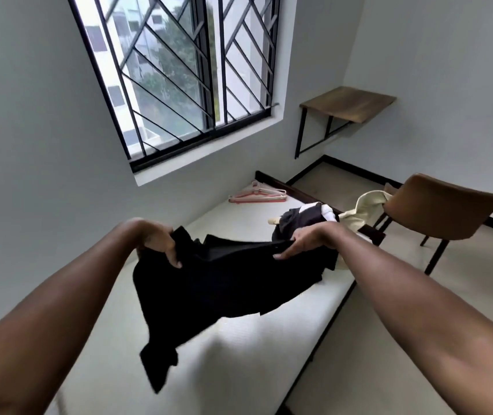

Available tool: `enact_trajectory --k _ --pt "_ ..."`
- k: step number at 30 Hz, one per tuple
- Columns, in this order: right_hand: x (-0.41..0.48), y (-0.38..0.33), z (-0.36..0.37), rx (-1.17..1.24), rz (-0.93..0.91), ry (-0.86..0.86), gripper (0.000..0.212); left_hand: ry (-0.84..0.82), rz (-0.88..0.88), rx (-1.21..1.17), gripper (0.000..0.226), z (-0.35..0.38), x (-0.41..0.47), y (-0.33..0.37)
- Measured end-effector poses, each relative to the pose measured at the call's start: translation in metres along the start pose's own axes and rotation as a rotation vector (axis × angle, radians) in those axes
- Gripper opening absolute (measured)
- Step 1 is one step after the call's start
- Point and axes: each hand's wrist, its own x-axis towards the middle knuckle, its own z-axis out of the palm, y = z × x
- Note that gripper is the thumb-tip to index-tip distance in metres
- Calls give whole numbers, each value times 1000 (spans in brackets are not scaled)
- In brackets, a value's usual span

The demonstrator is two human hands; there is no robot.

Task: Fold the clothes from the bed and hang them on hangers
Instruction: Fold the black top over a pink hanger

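A black garment (pixel 209 289) hangs spread in the air above the white bed (pixel 239 339). My left hand (pixel 158 241) grips its upper left edge, and my right hand (pixel 302 239) pinches its upper right edge. The lower part droops toward the mattress. Behind it a pile of dark and white clothes (pixel 305 220) lies on the bed. A few pink and white hangers (pixel 258 194) rest at the bed's far end under the window.
A brown chair (pixel 437 211) stands right of the bed with a cream garment (pixel 365 208) draped by it. A small wooden wall table (pixel 347 104) is in the far corner. The barred window (pixel 179 70) fills the wall on the left.
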Motion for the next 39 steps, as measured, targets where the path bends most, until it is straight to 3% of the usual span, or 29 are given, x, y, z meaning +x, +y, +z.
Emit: enact_trajectory --k 2,3,5,8,10,12,14,17,18,21,25,30,36,39 --pt "4 -1 -10 -104 102 -217 74 -144 -65 -48 48 -3 16 -8" --pt "13 -1 -17 -181 118 -231 67 -144 -84 -34 50 -6 24 -9" --pt "30 3 -24 -318 134 -67 39 19 -91 58 48 -12 45 -7" --pt "78 9 -35 -304 148 356 12 416 -138 288 30 -24 82 3" --pt "112 15 -37 -127 156 557 22 584 -200 309 26 -28 110 4" --pt "149 9 -46 115 147 632 31 655 -248 124 28 -40 146 6" --pt "187 -4 -60 245 93 664 36 706 -254 -217 22 -59 180 10" --pt "228 -31 -93 376 37 758 45 789 -166 -744 3 -102 218 18" --pt "231 -38 -103 402 2 808 49 813 -103 -875 10 -113 223 21" --pt "246 -59 -138 485 -86 960 53 933 8 -1013 13 -151 243 15" --pt "242 -81 -169 502 -161 1120 55 958 65 -1008 19 -184 262 -4" --pt "227 -84 -153 494 -243 1182 54 1022 96 -942 10 -169 235 -9" --pt "218 -54 -39 193 -80 1153 50 979 163 -760 10 -81 212 -49" --pt "237 -32 58 81 -37 1015 45 835 220 -429 21 -5 242 -104"
